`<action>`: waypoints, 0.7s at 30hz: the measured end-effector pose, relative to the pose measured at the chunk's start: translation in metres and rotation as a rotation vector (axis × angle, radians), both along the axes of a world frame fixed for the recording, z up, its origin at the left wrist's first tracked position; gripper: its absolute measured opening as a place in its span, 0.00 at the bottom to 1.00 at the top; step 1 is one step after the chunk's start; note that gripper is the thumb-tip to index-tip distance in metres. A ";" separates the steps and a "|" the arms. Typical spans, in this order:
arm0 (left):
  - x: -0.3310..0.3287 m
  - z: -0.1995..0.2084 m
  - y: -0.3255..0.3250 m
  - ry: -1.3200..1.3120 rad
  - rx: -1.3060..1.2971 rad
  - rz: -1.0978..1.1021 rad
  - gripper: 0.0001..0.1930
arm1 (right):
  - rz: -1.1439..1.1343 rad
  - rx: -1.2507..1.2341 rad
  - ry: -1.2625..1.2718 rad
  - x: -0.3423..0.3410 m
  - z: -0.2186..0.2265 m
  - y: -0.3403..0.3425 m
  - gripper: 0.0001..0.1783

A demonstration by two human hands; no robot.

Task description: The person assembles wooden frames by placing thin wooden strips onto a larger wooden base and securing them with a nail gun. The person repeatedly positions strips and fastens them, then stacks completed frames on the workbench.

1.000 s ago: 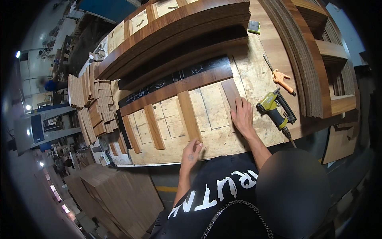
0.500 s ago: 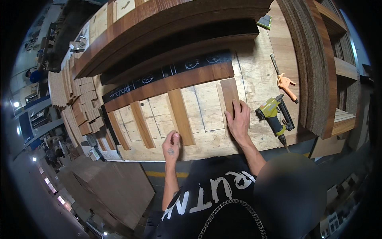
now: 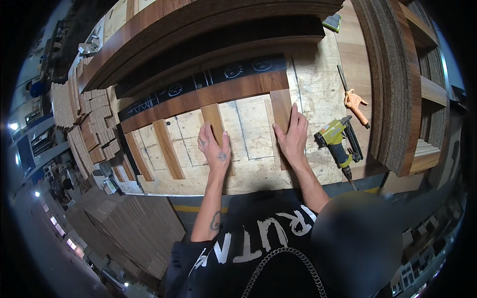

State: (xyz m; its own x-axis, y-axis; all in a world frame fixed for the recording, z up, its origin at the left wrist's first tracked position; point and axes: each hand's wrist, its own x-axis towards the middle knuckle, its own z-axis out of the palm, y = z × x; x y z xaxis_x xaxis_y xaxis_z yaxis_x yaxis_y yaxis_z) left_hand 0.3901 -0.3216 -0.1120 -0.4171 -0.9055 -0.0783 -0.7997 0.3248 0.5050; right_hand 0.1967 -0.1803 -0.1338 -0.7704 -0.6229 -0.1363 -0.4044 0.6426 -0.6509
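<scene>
Left hand pressed flat, fingers spread, on short brown wooden slat; right hand flat likewise on neighbouring short brown slat, pale plywood desk beneath.

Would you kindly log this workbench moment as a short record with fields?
Left hand: flat on a short wooden slat, nothing grasped
Right hand: flat on the end slat, nothing grasped
Frame: long wooden rail across the slat tops
Surface: plywood workbench
Tools: yellow nail gun, orange clamp, right of the hands
</scene>
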 end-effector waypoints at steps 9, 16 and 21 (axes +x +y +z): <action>0.015 -0.001 0.012 -0.067 -0.046 0.003 0.37 | -0.106 -0.188 -0.252 -0.071 -0.038 -0.042 0.32; 0.077 -0.014 0.017 -0.050 -0.053 0.277 0.38 | -0.141 -0.186 -0.539 -0.090 -0.040 -0.040 0.33; 0.094 -0.012 -0.063 -0.213 -0.042 0.499 0.40 | -0.033 -0.281 -0.401 -0.100 -0.060 -0.036 0.21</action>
State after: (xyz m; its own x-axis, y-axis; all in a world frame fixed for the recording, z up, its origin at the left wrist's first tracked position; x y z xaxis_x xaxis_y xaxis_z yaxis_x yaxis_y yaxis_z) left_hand 0.4845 -0.3841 -0.1239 0.0848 -0.9937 -0.0736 -0.9452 -0.1036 0.3097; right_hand 0.0968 -0.2159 -0.1941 -0.7113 -0.6544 -0.2565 -0.0686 0.4279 -0.9012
